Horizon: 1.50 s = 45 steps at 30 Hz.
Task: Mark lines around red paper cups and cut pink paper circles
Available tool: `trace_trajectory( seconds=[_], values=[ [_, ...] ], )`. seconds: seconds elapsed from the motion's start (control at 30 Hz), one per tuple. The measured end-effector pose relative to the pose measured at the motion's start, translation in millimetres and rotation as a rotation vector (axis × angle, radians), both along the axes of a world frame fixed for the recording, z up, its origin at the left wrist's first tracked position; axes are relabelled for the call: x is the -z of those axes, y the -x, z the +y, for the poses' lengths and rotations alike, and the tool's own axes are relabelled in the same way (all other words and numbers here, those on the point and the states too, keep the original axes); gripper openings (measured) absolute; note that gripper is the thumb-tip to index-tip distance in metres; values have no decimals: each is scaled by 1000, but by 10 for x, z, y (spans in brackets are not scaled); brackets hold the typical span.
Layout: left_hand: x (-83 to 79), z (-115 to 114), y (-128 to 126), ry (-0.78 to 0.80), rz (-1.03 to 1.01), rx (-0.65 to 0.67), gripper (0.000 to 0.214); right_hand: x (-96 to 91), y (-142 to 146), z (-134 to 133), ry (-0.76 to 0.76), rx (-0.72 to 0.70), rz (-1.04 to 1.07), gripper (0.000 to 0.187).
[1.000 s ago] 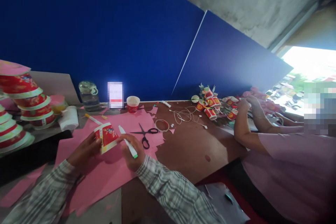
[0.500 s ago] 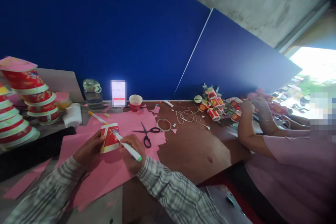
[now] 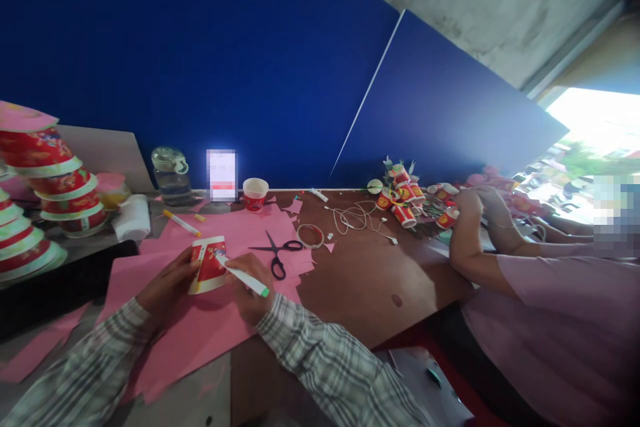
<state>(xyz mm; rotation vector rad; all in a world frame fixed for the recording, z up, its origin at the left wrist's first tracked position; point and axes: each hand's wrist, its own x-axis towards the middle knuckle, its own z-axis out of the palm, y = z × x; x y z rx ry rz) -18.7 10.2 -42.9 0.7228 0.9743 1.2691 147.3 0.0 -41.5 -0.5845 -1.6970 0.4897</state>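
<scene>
My left hand (image 3: 173,281) is closed on the left side of a red and white printed paper cup (image 3: 209,265), which is held tilted above pink paper sheets (image 3: 185,340). A white marker pen (image 3: 249,280) with a green end is gripped in my right hand (image 3: 250,290). The pen's tip end meets the cup's printed side; whether it leaves a mark I cannot make out. Beyond my right hand, black-handled scissors (image 3: 276,253) lie spread on the pink paper. A yellow and white marker (image 3: 181,222) lies behind the cup.
Stacked red cups (image 3: 70,190) stand at the left by a water bottle (image 3: 171,177). Another paper cup (image 3: 255,194) stands at the back, near a tape ring (image 3: 311,235) and white earphones (image 3: 355,217). A co-worker's arms (image 3: 473,240) reach over the table at the right, beside a cup bundle (image 3: 403,195).
The view has shifted slightly, so most things sit a little further left. Both hands keep their hold on the cup and the marker pen, which stay close together.
</scene>
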Motion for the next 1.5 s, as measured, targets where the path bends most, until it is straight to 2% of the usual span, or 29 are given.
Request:
trace_trajectory(
  seconds=[0.37, 0.77, 1.03, 1.2, 1.5],
  values=[
    [-11, -4, -11, 16, 21, 3, 56, 119, 27, -2, 41, 9, -3, 22],
    [23, 0, 0, 10, 34, 9, 52, 55, -3, -16, 57, -6, 2, 21],
    [59, 79, 54, 63, -3, -84, 54, 8, -14, -59, 38, -1, 0, 17],
    [15, 76, 29, 36, -43, -109, 52, 38, -36, -69, 133, -36, -51, 18],
    [-15, 35, -17, -30, 19, -109, 51, 145, -23, -49, 277, -29, -53, 21]
  ],
)
